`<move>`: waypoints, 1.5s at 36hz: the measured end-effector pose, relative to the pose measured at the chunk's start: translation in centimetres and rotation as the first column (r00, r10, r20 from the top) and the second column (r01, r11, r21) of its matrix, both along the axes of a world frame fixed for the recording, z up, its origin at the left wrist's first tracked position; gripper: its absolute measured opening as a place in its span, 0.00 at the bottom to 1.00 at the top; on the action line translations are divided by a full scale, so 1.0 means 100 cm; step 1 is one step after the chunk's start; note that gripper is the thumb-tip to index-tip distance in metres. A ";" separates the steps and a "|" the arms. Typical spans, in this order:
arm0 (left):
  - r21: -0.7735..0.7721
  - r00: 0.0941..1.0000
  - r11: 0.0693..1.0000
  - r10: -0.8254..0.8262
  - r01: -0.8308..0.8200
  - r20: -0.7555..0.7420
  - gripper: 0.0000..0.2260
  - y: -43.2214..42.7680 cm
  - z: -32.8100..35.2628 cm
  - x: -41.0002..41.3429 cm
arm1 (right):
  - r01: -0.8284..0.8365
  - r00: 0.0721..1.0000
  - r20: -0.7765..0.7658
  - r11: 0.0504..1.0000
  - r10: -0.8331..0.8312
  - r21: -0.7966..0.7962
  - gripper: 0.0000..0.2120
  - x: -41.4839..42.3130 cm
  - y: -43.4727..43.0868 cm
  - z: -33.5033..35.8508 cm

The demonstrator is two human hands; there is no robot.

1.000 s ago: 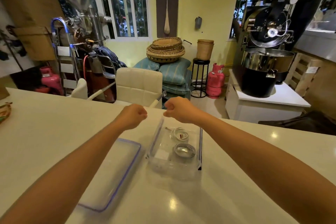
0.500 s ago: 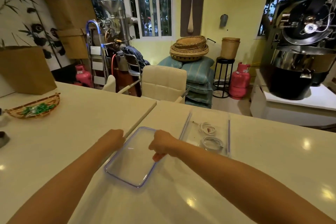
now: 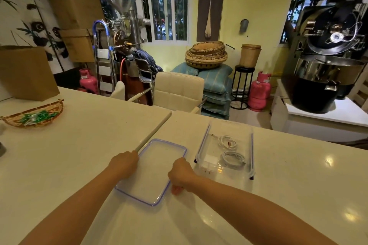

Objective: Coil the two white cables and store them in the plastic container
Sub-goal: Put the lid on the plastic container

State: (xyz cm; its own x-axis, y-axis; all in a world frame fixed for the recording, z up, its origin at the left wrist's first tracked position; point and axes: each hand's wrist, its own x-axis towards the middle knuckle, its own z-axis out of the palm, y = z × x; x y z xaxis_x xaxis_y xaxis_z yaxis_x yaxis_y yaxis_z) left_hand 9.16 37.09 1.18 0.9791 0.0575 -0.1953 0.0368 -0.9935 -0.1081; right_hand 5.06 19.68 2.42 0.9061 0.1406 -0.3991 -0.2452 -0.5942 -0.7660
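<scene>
Both hands pinch the lid (image 3: 153, 171), left hand (image 3: 124, 165) and right hand (image 3: 182, 173) on its long edges; the container (image 3: 205, 167) with both coiled cables (image 3: 232, 158) sits just right, long axis parallel.

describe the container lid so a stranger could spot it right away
On the cream counter, between the person's two hands, lies the lid: a flat clear rectangle with a blue-purple rim. Unlike the deeper clear container to its right, it holds no cables.

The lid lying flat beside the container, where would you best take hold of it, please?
Grip the lid by its two long edges, one from each side: it lies flat and wide, and the left hand and right hand already sit there.
</scene>
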 end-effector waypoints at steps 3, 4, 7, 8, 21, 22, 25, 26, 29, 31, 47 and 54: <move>0.020 1.000 1.000 -0.016 0.016 0.007 0.16 0.001 -0.002 0.000 | 0.051 0.998 -0.028 0.997 -0.049 0.052 0.12 -0.001 0.001 -0.007; 0.020 1.000 1.000 -0.017 0.017 0.008 0.16 0.000 -0.001 0.000 | 0.066 0.997 -0.040 0.995 -0.063 0.069 0.11 -0.002 0.001 -0.008; 0.032 1.000 0.999 -0.028 0.028 -0.001 0.15 0.001 0.002 -0.001 | 0.089 0.993 -0.084 0.991 -0.080 0.103 0.14 -0.001 0.002 -0.011; 0.044 1.000 0.999 -0.031 0.032 -0.004 0.15 0.002 0.003 -0.001 | 0.094 0.993 -0.083 0.991 -0.086 0.099 0.14 -0.001 0.004 -0.012; -0.032 0.983 0.999 0.005 0.001 0.181 0.15 0.010 0.045 0.006 | 0.147 0.966 0.179 0.968 -0.185 0.203 0.17 0.007 0.000 0.032; -0.051 0.980 0.999 0.008 0.002 0.200 0.15 0.008 0.051 0.008 | 0.141 0.960 0.212 0.968 -0.185 0.208 0.16 0.007 -0.005 0.041; -0.135 0.968 0.991 0.026 0.009 0.251 0.14 -0.004 0.068 0.017 | 0.138 0.947 0.260 0.969 -0.190 0.206 0.14 0.010 -0.025 0.065; -0.152 0.964 0.988 0.019 0.022 0.266 0.14 -0.010 0.073 0.021 | 0.139 0.945 0.265 0.968 -0.192 0.208 0.13 0.012 -0.032 0.070; -0.204 0.951 0.977 0.001 0.064 0.308 0.16 -0.036 0.087 0.028 | 0.180 0.937 0.260 0.961 -0.233 0.212 0.08 0.021 -0.055 0.077; -0.222 0.949 0.970 -0.023 0.097 0.314 0.17 -0.059 0.092 0.030 | 0.233 0.926 0.253 0.951 -0.280 0.202 0.12 0.026 -0.075 0.078; -0.315 0.968 0.918 -0.208 0.241 0.138 0.17 -0.178 0.064 0.028 | 0.409 0.890 0.178 0.907 -0.420 0.096 0.12 0.020 -0.185 0.045; -0.325 0.975 0.921 -0.189 0.217 0.114 0.15 -0.185 0.056 0.032 | 0.406 0.894 0.166 0.910 -0.415 0.087 0.16 0.023 -0.191 0.036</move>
